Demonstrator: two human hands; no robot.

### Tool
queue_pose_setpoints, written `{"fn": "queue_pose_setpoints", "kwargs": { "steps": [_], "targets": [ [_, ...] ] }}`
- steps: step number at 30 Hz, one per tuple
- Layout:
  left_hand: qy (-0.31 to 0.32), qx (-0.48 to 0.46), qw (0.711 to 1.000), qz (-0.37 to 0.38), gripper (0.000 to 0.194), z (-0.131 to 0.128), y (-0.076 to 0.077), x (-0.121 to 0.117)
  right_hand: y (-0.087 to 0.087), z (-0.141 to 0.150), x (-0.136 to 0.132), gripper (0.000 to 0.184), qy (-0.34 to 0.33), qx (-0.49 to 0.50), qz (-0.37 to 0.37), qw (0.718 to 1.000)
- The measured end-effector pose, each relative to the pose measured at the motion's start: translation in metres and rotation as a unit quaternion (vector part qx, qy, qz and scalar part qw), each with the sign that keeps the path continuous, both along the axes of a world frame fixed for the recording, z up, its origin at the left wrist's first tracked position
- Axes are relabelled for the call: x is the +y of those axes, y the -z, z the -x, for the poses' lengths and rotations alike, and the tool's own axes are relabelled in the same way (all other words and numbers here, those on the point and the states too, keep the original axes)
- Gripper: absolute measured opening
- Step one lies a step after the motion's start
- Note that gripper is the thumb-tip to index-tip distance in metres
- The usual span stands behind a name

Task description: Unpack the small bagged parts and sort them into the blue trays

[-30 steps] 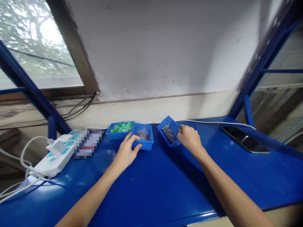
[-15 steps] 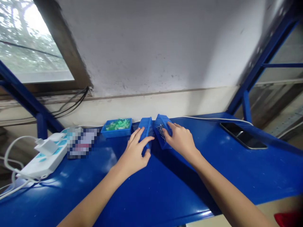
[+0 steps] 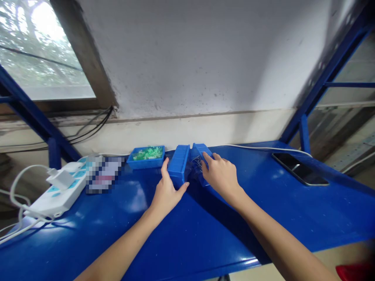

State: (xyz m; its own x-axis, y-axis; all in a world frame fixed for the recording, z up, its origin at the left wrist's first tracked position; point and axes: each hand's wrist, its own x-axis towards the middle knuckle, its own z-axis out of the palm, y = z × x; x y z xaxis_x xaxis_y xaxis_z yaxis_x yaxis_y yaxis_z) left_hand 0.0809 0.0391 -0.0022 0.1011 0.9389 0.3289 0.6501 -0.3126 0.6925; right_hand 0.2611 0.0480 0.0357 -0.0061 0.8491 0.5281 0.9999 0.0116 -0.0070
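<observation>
Head: metal pieces in tilted bin

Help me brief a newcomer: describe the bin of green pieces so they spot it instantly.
Start at the blue table against the wall. Near the wall, left of the tipped bin in the left hand, stands a blue bin. It sits level, and it alone shows green pieces.

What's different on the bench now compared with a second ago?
The left hand has tipped the middle bin over to the right, away from the green-filled bin. The metal-pieces bin now sits closer to it, and the right hand has moved from its outer edge to reach over it. The green-filled bin, phone and power strip stayed put.
</observation>
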Motion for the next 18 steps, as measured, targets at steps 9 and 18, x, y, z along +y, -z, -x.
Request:
{"fn": "queue_pose_setpoints", "kwargs": {
  "steps": [9, 18],
  "targets": [
    [0.063, 0.146, 0.987, -0.016, 0.078, 0.026, -0.024, -0.009, 0.016, -0.025, -0.007, 0.030, -0.070, -0.027, -0.127, 0.989],
    [0.041, 0.146, 0.988, -0.014, 0.077, 0.073, -0.031, -0.017, 0.023, -0.030, -0.008, 0.033, -0.170, 0.044, -0.153, 0.973]
  ]
}}
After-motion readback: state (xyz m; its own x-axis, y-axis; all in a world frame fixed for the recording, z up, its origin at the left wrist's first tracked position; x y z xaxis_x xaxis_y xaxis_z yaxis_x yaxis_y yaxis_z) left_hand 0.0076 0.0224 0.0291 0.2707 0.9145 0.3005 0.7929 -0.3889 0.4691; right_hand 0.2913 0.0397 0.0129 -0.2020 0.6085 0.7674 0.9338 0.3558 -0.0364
